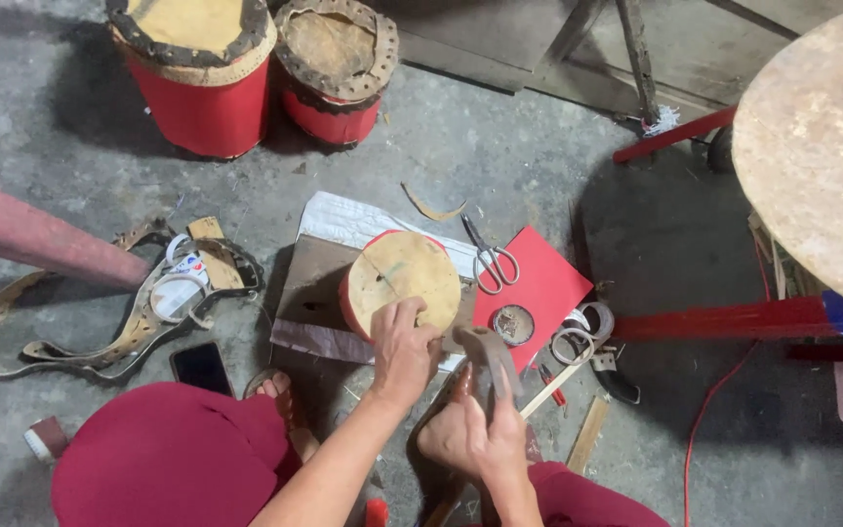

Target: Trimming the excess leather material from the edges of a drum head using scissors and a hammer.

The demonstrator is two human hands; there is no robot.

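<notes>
A small red drum (404, 278) with a tan hide face lies tilted on a grey board (309, 293) on the concrete floor. My left hand (404, 353) presses on the drum's near rim, fingers curled over the edge. Just to the right of it, my right hand (472, 437) grips the handle of a hammer (485, 344). The hammer's metal head is up beside the drum's lower right rim, close to my left fingers. Whether anything is pinched between those fingers is hidden.
Two bigger red drums (197, 73) (336, 63) stand at the back. Scissors (490, 262) and a round tin (513, 324) lie on a red sheet (543, 283). Hide strips (100, 337) and a phone (201, 367) are on the left, a large round hide (822, 146) on the right.
</notes>
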